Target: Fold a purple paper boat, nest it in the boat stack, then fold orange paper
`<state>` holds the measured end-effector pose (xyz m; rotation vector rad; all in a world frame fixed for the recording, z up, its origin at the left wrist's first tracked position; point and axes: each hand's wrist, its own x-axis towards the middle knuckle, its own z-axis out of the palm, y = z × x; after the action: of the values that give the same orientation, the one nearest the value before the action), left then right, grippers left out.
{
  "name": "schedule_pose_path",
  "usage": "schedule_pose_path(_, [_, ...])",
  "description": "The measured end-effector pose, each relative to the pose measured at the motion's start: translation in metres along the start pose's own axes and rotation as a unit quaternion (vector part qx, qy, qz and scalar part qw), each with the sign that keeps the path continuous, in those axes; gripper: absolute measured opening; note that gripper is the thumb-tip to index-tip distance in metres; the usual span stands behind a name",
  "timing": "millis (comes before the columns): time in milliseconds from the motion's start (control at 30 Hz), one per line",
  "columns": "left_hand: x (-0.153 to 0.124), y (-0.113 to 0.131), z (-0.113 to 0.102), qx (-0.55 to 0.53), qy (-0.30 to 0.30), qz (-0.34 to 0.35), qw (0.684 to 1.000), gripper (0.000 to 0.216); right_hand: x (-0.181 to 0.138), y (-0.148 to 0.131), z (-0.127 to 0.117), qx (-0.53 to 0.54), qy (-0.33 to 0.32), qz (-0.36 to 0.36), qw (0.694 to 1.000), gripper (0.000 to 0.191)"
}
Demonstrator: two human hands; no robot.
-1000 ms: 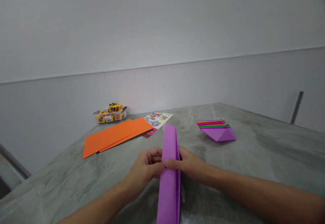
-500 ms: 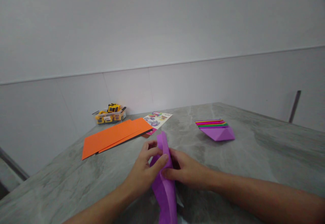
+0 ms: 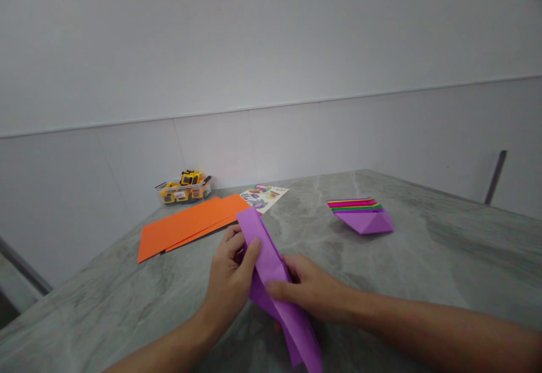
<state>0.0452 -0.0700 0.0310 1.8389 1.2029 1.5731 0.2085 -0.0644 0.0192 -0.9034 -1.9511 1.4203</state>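
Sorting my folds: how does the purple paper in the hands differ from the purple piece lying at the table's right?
The held purple paper is a long narrow strip; the folded purple piece is a short wide wedge. The held purple paper is gripped by the left hand and right hand, slanting; the folded purple piece lies untouched on the table by a coloured stack. Both are purple paper.

- Purple paper strip (image 3: 271, 260): near end cut off by the bottom edge; middle partly covered by both hands.
- Left hand (image 3: 231, 280), right hand (image 3: 311, 288): some fingertips tucked behind the strip (how many, unseen); forearms run out of frame.
- Leaflet (image 3: 266, 196): print too small to read; near corner behind the strip's tip.
- Toy truck (image 3: 186, 187): detail too small.
- Coloured sheets (image 3: 354, 203): count cannot be told.
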Motion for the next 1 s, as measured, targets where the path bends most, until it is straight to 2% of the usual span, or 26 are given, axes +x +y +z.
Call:
schedule_pose_path(67, [0.001,0.001,-0.001,-0.036,-0.017,-0.027,0.999,0.02,-0.001,-0.001,-0.001,-0.038,0.001,-0.011,0.999,0.017])
schedule_pose_path(167, [0.003,-0.003,-0.001,-0.073,-0.067,-0.124,0.987,0.026,-0.001,0.0,-0.002,-0.107,0.009,-0.043,0.993,0.014])
schedule_pose_path(267, [0.004,-0.01,-0.001,-0.083,-0.072,-0.177,0.978,0.035,0.0,0.002,-0.004,-0.136,0.011,-0.058,0.989,0.016])
schedule_pose_path(400, [0.006,-0.017,-0.003,-0.174,-0.035,-0.181,0.967,0.034,0.001,0.002,-0.006,-0.12,0.015,-0.05,0.991,0.016])
schedule_pose_path(533, [0.005,-0.017,-0.005,-0.25,-0.025,-0.178,0.951,0.03,-0.001,0.001,-0.009,-0.011,-0.057,0.003,0.998,0.021])
schedule_pose_path(633, [0.003,-0.015,-0.006,-0.286,-0.027,-0.178,0.941,0.029,-0.003,0.0,-0.012,0.025,-0.087,0.004,0.996,0.024])
schedule_pose_path(1000, [0.007,-0.019,-0.012,-0.27,-0.028,-0.151,0.95,0.031,-0.006,0.0,-0.009,0.033,-0.11,0.037,0.993,0.05])
